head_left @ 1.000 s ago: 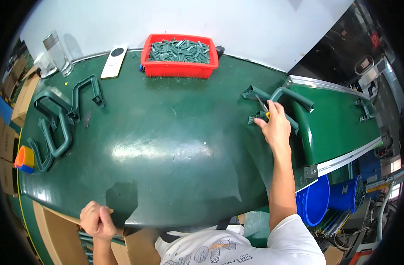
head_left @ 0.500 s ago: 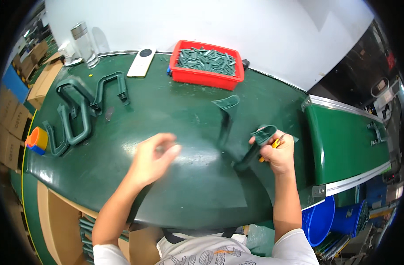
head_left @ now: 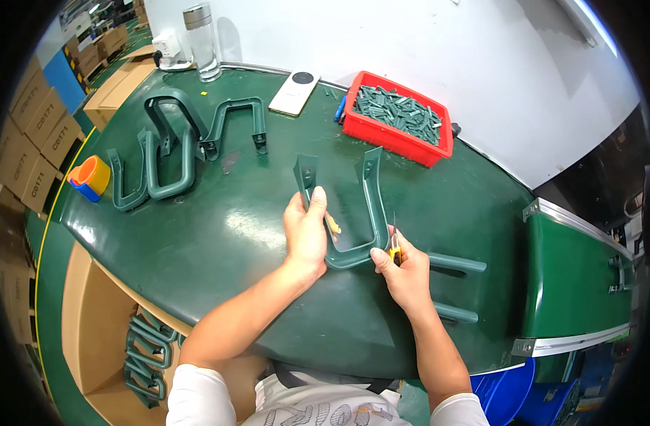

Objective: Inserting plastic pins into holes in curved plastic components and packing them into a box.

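Observation:
A dark green U-shaped plastic handle (head_left: 377, 206) is raised before me, its two flat flared ends pointing away. My left hand (head_left: 307, 231) is closed around its left arm, thumb on top. A small yellow thing (head_left: 332, 224) shows by those fingers; I cannot make out what it is. My right hand (head_left: 404, 270) pinches the handle's lower right bend and also holds a yellow utility knife (head_left: 395, 254), its thin blade pointing away. Right of that hand, two green bars (head_left: 458, 264) lie on the table, partly hidden by my hand and forearm.
Several similar handles (head_left: 174, 186) lie at the left near an orange and blue tape roll (head_left: 90, 176). Behind stand a glass bottle (head_left: 203, 46), a phone (head_left: 294, 92) and a red bin (head_left: 399, 144) of green pieces. A green conveyor (head_left: 577, 277) is right; an open carton (head_left: 83, 319) is lower left.
My left hand, empty before, has moved right and taken hold of the handle. The handle has turned so its open side faces away. The view has shifted, bringing the carton's handles into sight.

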Demonstrator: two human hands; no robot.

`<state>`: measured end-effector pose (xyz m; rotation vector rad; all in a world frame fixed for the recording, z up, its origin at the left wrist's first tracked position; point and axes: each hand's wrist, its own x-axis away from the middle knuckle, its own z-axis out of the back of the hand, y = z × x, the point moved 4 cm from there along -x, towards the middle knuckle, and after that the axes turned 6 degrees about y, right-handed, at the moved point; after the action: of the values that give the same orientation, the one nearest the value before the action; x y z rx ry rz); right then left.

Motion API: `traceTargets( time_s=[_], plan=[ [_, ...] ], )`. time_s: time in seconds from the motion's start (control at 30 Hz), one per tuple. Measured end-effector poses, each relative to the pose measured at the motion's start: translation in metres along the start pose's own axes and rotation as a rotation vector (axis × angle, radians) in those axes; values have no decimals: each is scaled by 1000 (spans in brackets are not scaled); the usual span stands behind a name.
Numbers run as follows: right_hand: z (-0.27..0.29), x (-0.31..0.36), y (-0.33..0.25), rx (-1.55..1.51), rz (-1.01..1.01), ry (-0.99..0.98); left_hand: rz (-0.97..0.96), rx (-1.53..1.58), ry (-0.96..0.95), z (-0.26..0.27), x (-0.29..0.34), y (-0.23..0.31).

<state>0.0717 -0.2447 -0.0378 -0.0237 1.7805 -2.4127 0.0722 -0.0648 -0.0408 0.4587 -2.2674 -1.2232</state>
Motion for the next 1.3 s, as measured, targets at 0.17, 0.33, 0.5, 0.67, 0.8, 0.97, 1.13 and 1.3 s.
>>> traceTargets(
  time_s=[0.17, 0.33, 0.5, 0.67, 0.8, 0.97, 1.13, 1.3],
  plan=[
    [-9, -7, -14, 54, 33, 92, -90, 51, 36, 2, 1, 5],
    [-18, -15, -16, 51, 26, 123, -190, 56, 74, 6, 0, 6],
    [-32, -31, -17, -102, -161, 228, -398, 15, 43, 5, 12, 10],
    [-31, -36, -17, -222, -199, 143, -609, -116, -101, -2, 29, 26],
    [-20, -39, -4, -154, -292, 71, -981, -299, -200, 1, 34, 28],
    [-18, -28, 0, -428, -442, -65, -1185, -279, -248, 2, 36, 30],
    [-30, 5, 11, -557, -547, -115, -1102, -396, -111, 5, 28, 22],
    [-17, 56, -59, -298, -35, 74, -534, 77, 13, 6, -5, 23]
  ],
)
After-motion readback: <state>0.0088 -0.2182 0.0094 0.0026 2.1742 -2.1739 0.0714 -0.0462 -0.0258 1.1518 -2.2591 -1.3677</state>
